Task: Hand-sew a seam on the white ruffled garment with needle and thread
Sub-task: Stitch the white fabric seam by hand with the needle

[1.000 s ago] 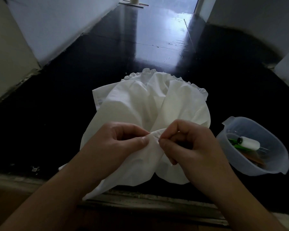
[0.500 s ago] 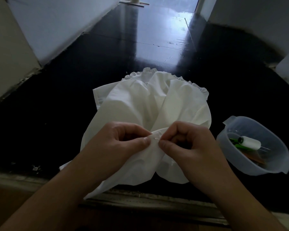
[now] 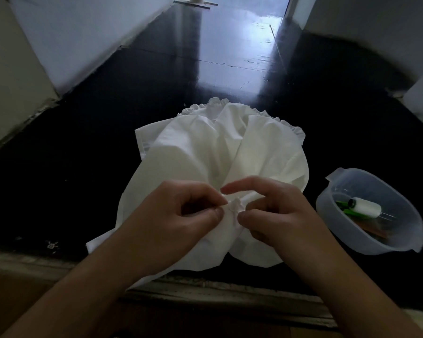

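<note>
The white ruffled garment [image 3: 220, 162] lies in a soft heap on the black floor [image 3: 83, 132], close in front of the person, with its frilly edge on the far side. A small bunched bit of the cloth is lifted up between the two hands.

The left hand [image 3: 181, 215] pinches that bit of cloth between thumb and first finger. The right hand [image 3: 274, 211] is right next to it. Its thumb touches the cloth and its first finger sticks out straight above it. The other fingers are curled, and I cannot tell if they hold the needle. The needle and thread are too thin to see here.

This looks like the middle of a stitch. To do it well, the left hand should keep the cloth tight and flat, so the two edges stay lined up. The right hand should take small, even stitches and pull gently, so the seam does not pucker.

To the right, well apart from the garment, sits a clear plastic tub [image 3: 401, 247] with a spool of white thread [image 3: 364, 207] and something green [image 3: 349, 212] inside.
</note>
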Motion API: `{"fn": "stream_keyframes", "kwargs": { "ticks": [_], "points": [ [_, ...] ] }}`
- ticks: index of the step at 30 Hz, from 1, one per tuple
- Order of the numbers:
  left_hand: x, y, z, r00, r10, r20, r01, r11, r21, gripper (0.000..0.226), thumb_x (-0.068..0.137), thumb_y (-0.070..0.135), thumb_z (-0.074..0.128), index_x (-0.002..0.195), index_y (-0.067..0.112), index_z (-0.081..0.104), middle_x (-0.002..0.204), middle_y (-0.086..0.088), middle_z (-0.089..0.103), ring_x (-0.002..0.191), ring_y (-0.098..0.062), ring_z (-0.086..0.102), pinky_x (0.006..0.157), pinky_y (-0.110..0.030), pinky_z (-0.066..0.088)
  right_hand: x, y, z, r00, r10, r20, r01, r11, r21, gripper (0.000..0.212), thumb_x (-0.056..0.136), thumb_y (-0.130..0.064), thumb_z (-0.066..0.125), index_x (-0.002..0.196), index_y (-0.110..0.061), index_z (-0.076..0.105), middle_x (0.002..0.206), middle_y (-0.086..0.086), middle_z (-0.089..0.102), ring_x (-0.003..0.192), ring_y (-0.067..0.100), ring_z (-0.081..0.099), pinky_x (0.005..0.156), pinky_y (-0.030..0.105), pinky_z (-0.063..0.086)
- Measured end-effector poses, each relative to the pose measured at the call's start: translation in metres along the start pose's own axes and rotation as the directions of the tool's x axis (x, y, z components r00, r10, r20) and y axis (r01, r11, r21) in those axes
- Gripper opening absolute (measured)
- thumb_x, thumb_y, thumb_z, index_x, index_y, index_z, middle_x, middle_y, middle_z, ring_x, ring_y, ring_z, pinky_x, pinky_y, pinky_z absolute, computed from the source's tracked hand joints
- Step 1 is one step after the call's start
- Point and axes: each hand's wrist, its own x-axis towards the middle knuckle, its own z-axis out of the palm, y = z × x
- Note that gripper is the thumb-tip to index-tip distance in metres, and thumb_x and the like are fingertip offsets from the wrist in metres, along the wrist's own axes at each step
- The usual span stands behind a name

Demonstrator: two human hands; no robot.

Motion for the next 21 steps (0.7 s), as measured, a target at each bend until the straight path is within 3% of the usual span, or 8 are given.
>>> {"fn": "stream_keyframes", "kwargs": {
  "ticks": [3, 6, 15, 18, 21],
  "points": [
    [-0.0006, 0.0, 0.0015, 1.0, 0.015, -0.008, -0.015, 0.999, 0.043, 0.015, 0.094, 0.022, 0.071, 0.096, 0.033, 0.08, 0.087, 0.011, 0.078, 0.088, -0.009, 0.075, 0.08, -0.031, 0.059, 0.0006, 0.0003, -0.0001, 0.999, 0.001, 0.042, -0.002, 1.0, 0.014, 0.033, 0.089, 0.005, 0.062, 0.102, -0.021, 0.077, 0.053, 0.012, 0.041, 0.05, 0.022, 0.034, 0.049, 0.031, 0.027],
    [-0.0001, -0.0014, 0.0017, 0.999, 0.005, -0.037, -0.005, 1.0, 0.02, 0.014, 0.093, 0.022, 0.071, 0.094, 0.032, 0.081, 0.086, 0.011, 0.078, 0.086, -0.008, 0.075, 0.078, -0.028, 0.059, 0.0004, -0.0011, -0.0013, 0.998, 0.0, 0.065, -0.005, 0.997, 0.072, 0.029, 0.089, 0.004, 0.065, 0.104, -0.019, 0.076, 0.056, 0.013, 0.039, 0.051, 0.017, 0.035, 0.049, 0.023, 0.031],
    [0.0013, -0.0024, 0.0, 1.0, -0.019, -0.018, 0.018, 0.999, -0.03, 0.015, 0.096, 0.021, 0.07, 0.096, 0.03, 0.082, 0.089, 0.008, 0.08, 0.088, -0.013, 0.076, 0.086, -0.048, 0.061, 0.0001, -0.0012, -0.0038, 0.997, 0.028, 0.073, -0.038, 0.988, 0.149, 0.029, 0.091, 0.004, 0.065, 0.11, -0.015, 0.073, 0.055, 0.006, 0.039, 0.05, 0.012, 0.035, 0.048, 0.024, 0.029],
    [0.001, -0.002, 0.0003, 1.0, -0.018, -0.013, 0.018, 0.999, -0.032, 0.015, 0.097, 0.021, 0.07, 0.096, 0.029, 0.082, 0.088, 0.006, 0.079, 0.086, -0.015, 0.076, 0.084, -0.05, 0.061, 0.0008, -0.0001, -0.0022, 0.996, 0.023, 0.084, -0.037, 0.986, 0.162, 0.029, 0.084, -0.007, 0.066, 0.111, -0.016, 0.073, 0.053, 0.001, 0.04, 0.049, 0.011, 0.035, 0.047, 0.023, 0.029],
    [0.0007, -0.0032, -0.0002, 1.0, -0.015, -0.011, 0.014, 0.999, -0.032, 0.014, 0.098, 0.023, 0.07, 0.097, 0.03, 0.082, 0.088, 0.005, 0.079, 0.087, -0.016, 0.076, 0.084, -0.051, 0.06, 0.0011, 0.0014, -0.003, 0.997, 0.023, 0.077, -0.034, 0.988, 0.149, 0.027, 0.089, 0.0, 0.066, 0.11, -0.015, 0.073, 0.054, 0.003, 0.038, 0.049, 0.012, 0.034, 0.048, 0.026, 0.027]
  ]
}}
